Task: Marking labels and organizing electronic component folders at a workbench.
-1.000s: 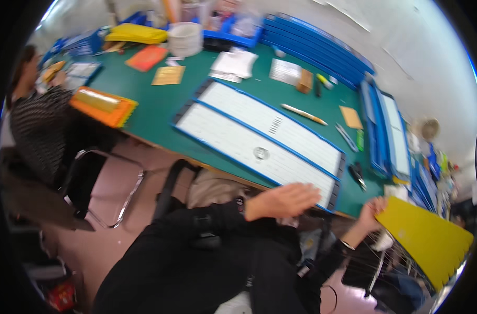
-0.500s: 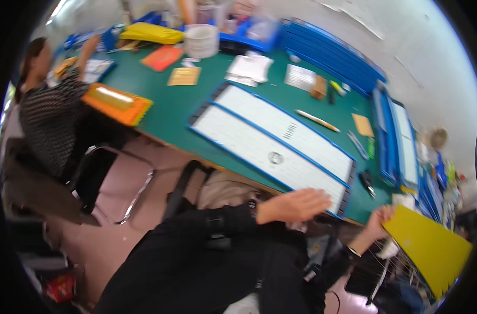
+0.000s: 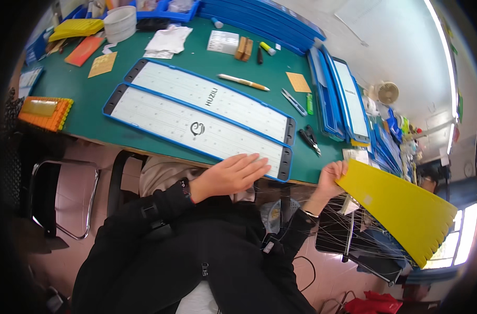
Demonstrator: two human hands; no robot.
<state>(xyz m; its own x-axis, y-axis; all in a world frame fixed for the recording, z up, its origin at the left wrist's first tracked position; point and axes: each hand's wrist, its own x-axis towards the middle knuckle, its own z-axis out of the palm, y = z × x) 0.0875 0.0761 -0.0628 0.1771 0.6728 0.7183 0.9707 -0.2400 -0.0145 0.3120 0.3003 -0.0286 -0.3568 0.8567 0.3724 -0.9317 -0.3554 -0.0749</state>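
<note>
A long, flat blue case (image 3: 160, 116) lies unfolded near the table's front edge, with two white panels and black end pieces. My left hand (image 3: 230, 177) is stretched flat, its fingertips over the right end of the nearer panel; whether they press on it I cannot tell. My right hand (image 3: 331, 177) pinches one corner of a thin yellow sheet (image 3: 395, 209), which is held out beyond the table's right end. A notched edge runs along the sheet's far end.
On the green table (image 3: 160, 144) lie a pen (image 3: 243, 82), tweezers-like snips (image 3: 294, 102), black-handled pliers (image 3: 309, 140) and a tan card (image 3: 298, 82). Blue cases (image 3: 322, 94) stand at the right. A notched orange pad (image 3: 46, 112) lies at the left edge. Behind the sheet stands a wire rack (image 3: 348, 235).
The view has swung to the right, so the table and its things sit further left in the picture. My left hand stays flat by the case; my right keeps hold of the yellow sheet.
</note>
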